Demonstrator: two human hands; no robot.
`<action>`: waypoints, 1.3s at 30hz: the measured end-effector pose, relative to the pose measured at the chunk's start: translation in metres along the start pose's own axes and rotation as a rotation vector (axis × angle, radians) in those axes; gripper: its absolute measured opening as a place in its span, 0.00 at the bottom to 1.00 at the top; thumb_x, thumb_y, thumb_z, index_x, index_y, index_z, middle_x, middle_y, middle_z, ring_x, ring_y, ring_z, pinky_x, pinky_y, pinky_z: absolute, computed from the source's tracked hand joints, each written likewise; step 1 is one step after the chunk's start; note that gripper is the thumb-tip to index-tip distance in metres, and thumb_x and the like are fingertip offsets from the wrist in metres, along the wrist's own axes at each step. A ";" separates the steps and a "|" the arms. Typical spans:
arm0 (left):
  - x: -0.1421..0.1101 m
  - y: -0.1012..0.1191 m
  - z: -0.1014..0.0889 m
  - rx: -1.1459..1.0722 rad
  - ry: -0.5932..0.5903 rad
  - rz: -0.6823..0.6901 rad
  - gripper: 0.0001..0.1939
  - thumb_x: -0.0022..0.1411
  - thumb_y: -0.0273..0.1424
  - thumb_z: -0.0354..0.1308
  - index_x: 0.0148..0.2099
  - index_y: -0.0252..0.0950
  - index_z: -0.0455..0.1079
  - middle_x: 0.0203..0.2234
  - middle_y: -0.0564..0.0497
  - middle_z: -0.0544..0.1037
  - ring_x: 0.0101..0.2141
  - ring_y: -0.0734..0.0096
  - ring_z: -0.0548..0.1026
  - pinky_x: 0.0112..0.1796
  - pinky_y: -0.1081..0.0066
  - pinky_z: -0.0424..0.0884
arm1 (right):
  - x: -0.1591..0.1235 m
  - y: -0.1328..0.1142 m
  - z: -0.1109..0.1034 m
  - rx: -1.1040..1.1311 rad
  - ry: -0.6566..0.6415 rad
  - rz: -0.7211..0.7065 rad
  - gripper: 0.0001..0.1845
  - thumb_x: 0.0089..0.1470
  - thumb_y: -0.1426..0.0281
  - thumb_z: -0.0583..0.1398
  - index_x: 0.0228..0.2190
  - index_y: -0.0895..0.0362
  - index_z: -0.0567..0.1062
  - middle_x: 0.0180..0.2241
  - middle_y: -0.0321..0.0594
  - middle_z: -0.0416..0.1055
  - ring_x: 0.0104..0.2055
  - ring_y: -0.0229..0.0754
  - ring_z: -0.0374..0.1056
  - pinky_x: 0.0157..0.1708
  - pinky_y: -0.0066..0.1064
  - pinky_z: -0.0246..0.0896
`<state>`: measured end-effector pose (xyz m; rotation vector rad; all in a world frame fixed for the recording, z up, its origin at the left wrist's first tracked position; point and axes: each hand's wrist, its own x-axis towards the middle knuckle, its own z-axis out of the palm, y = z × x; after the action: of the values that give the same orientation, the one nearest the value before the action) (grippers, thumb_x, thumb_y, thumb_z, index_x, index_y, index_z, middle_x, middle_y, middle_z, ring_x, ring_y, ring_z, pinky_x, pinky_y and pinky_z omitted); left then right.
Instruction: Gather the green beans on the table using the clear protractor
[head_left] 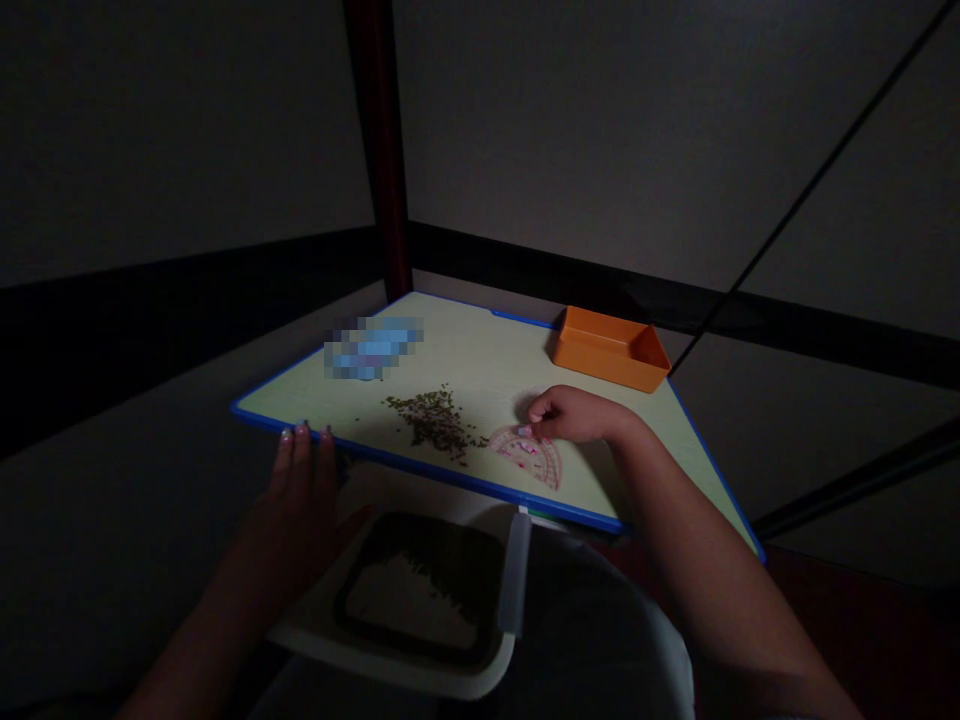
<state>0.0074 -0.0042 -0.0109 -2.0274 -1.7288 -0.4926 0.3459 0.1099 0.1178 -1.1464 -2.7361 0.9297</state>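
**Board work: right hand (pixel 570 415) on protractor (pixel 534 458), left hand (pixel 296 510) at near edge of board (pixel 480 370)**

Dim light, view from above. Board top pale yellow-green, rim blue.

Right hand curled almost closed, fingertips pinched on the top of the clear protractor. Protractor lies flat just inside the near edge, right of centre, pink markings showing.

Left hand open, fingers spread, tips over the near edge left of centre. Probably resting there; too dark to say whether it grips.

Heap of dried green leaves (pixel 435 422) lies mid-board, just left of the protractor, with loose bits straying toward it. Orange tray (pixel 611 350) sits at the far edge, toward the right corner. Pixelated blue object (pixel 373 347) lies near the far left edge, unidentifiable.

Below the near edge, a dark-rimmed tray (pixel 416 600) on a white backing holds similar leaves, just right of the left wrist. Dark wooden post (pixel 386 150) rises behind the far corner.
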 end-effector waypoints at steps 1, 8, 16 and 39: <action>0.000 0.000 0.000 0.002 -0.014 -0.009 0.49 0.53 0.49 0.49 0.64 0.26 0.29 0.63 0.23 0.43 0.64 0.39 0.40 0.50 0.43 0.65 | 0.000 0.000 0.000 0.004 0.005 0.003 0.12 0.48 0.69 0.56 0.17 0.59 0.63 0.17 0.28 0.51 0.22 0.30 0.46 0.25 0.27 0.39; 0.000 -0.002 0.008 0.026 -0.033 -0.041 0.47 0.54 0.49 0.46 0.64 0.24 0.30 0.64 0.24 0.39 0.64 0.41 0.35 0.54 0.45 0.61 | 0.001 0.002 -0.002 -0.048 0.061 0.040 0.13 0.48 0.69 0.56 0.16 0.60 0.63 0.16 0.28 0.51 0.22 0.30 0.46 0.25 0.27 0.39; 0.000 -0.005 0.015 -0.008 0.033 -0.008 0.46 0.55 0.51 0.41 0.63 0.22 0.32 0.63 0.22 0.39 0.64 0.39 0.36 0.55 0.43 0.57 | 0.002 0.009 -0.003 -0.061 0.140 0.043 0.15 0.49 0.66 0.56 0.16 0.59 0.62 0.16 0.28 0.51 0.21 0.30 0.47 0.24 0.27 0.41; -0.002 -0.005 0.013 -0.012 0.088 0.022 0.45 0.55 0.52 0.39 0.64 0.27 0.32 0.64 0.26 0.42 0.64 0.41 0.39 0.54 0.43 0.59 | 0.005 0.005 0.003 0.094 0.062 -0.009 0.15 0.49 0.63 0.56 0.18 0.60 0.67 0.17 0.30 0.56 0.21 0.31 0.50 0.24 0.25 0.46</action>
<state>0.0018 0.0020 -0.0227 -2.0000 -1.6539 -0.5771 0.3448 0.1150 0.1118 -1.1262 -2.6169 0.9917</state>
